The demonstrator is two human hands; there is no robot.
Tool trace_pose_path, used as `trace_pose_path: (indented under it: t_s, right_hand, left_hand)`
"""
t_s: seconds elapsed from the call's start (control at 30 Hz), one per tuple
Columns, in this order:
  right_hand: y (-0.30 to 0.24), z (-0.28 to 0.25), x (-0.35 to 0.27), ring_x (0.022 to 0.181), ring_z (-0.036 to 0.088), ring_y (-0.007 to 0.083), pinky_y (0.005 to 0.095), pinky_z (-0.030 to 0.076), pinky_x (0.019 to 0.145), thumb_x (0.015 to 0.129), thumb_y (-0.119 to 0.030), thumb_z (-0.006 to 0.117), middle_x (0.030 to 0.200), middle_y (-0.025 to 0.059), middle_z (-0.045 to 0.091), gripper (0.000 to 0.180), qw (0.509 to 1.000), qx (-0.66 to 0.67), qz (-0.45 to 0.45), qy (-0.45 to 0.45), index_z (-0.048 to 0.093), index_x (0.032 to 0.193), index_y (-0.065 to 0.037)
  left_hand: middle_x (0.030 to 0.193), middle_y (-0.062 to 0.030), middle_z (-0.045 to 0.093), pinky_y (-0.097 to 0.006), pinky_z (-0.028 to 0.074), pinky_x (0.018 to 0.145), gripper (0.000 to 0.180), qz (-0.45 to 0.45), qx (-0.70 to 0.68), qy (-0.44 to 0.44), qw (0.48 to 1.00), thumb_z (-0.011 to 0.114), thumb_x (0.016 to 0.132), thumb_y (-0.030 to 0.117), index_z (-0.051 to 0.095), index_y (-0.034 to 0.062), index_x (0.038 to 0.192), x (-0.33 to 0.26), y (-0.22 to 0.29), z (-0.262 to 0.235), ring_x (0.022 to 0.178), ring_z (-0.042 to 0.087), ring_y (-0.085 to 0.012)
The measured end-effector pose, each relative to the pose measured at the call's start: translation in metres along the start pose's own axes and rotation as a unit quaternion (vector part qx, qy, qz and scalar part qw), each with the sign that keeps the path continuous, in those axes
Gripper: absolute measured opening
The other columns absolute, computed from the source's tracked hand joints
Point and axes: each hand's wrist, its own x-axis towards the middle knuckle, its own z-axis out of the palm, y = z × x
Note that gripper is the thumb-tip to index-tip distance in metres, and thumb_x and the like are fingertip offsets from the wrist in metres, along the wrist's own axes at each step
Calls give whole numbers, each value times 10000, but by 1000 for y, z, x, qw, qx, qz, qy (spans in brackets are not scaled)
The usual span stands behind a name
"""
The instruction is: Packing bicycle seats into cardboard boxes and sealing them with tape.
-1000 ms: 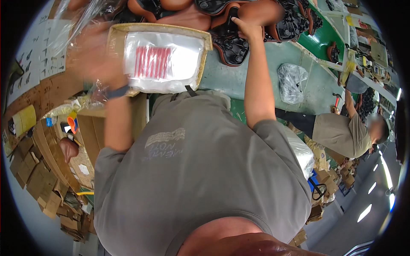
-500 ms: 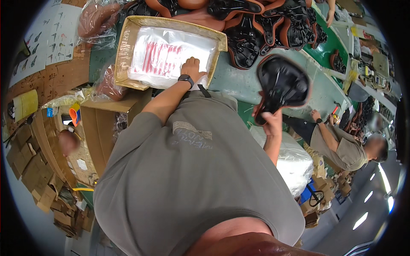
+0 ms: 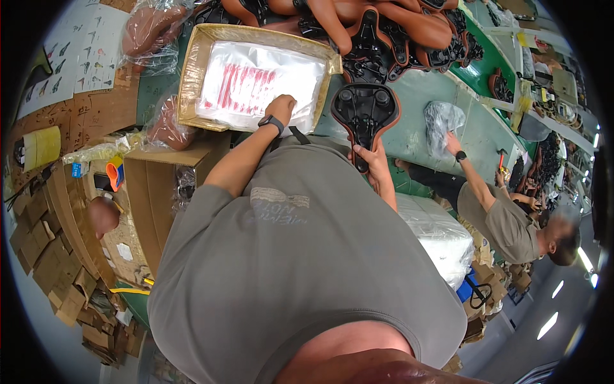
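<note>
My right hand (image 3: 369, 160) grips a bicycle saddle (image 3: 364, 110) by its narrow nose, its black underside facing up and its brown rim showing. On my left an open cardboard box (image 3: 185, 89) holds a stack of clear plastic bags (image 3: 268, 70) with red print. Over the near right part of that stack is my left hand (image 3: 281, 110), wearing a dark watch; its fingers are drawn together on the top plastic bag, and the fingertips are partly hidden. Beyond the held saddle lies a heap of brown and black saddles (image 3: 409, 32).
Wrapped saddles (image 3: 150, 32) lie left of the box, on the green table (image 3: 416, 93). A cardboard carton (image 3: 147, 185) stands below them. To the right, a co-worker (image 3: 499, 211) handles a clear plastic bag (image 3: 442, 121). A white wrapped bundle (image 3: 428, 233) is by my right side.
The saddle in my right hand has swung left, closer to the box. My left hand's fingers, spread on the bags before, have drawn together. The co-worker's arm now reaches in with a bag.
</note>
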Motion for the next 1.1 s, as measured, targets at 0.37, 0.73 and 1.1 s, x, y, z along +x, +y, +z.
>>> trace_pose_path:
  t_s: [0.37,0.73,1.1]
  right_hand:
    - [25,35,6,1037,789,318,429,669,907,939,-29,746,1293,187,735,659,980,122,107,-111,436,1519,-10]
    - [6,120,80,976,743,252,386,663,805,966,-44,772,1151,147,715,542,965,109,105,-215,538,1450,25]
    - [-50,115,18,1277,666,344,431,515,1117,727,73,860,1429,163,672,1346,890,-405,-155,-139,8,1760,-61]
  left_hand:
    - [946,-147,825,-331,611,784,365,-263,-465,-66,843,834,919,165,802,-7,1239,-23,16,-62,857,774,-177]
    - [1097,-26,764,-337,607,909,208,-183,-723,48,665,703,1094,181,738,65,1263,-109,36,-187,960,712,-148]
    - [760,27,587,-317,413,617,114,123,-201,125,964,737,1023,82,764,-19,978,-69,164,-276,696,515,-133]
